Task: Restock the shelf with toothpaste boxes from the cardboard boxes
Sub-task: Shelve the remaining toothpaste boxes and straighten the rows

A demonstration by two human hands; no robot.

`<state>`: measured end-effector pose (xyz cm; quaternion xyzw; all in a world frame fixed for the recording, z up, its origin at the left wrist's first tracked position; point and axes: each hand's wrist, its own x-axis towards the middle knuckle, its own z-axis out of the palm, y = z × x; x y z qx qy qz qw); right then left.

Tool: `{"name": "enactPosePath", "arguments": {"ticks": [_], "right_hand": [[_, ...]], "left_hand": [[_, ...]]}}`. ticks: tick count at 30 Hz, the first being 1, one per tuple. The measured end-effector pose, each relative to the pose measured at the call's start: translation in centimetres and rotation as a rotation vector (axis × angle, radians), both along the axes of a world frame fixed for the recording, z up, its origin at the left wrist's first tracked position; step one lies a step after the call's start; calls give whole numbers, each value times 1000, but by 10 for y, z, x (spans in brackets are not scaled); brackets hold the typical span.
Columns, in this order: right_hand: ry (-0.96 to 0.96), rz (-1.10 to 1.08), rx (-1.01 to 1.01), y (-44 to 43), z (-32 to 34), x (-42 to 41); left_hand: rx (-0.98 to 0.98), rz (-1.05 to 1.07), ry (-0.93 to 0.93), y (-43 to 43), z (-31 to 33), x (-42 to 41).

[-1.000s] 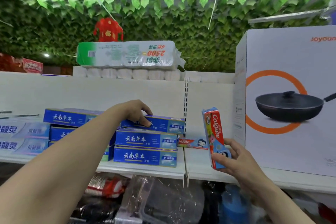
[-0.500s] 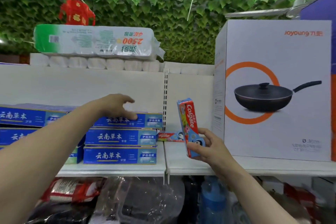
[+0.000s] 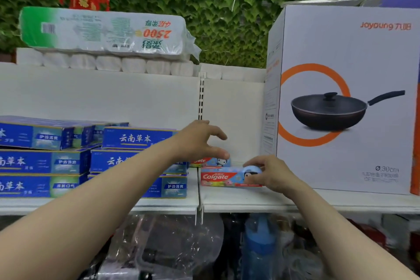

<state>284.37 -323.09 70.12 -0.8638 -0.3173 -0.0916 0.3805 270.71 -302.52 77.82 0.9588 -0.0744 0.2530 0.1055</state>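
STEP: lay Colgate box (image 3: 221, 177) flat, push it square against rear box (image 3: 211, 161), label out | WHERE: near the front edge of the shelf (image 3: 250, 202), between blue stack (image 3: 136, 138) and pan box (image 3: 341, 98) | right hand (image 3: 270, 174): pinches its right end | left hand (image 3: 200, 141): spread, empty, over rear box

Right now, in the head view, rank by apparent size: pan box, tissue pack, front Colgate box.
1. pan box
2. tissue pack, set farther back, so its true size is unsure
3. front Colgate box
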Motion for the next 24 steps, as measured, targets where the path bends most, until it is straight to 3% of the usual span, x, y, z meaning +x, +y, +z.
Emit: {"name": "enactPosePath", "arguments": {"ticks": [5,9,24], "right_hand": [[-179,-75,-125,29,-4,22],[-146,-96,-112,23,-7,19],[-183,-73,-169,-118,-16,-63]], "left_hand": [[42,66,-26,-7,-4,5],[67,137,-28,-14,-4,2],[28,302,-38,-101,-55,-48]]}}
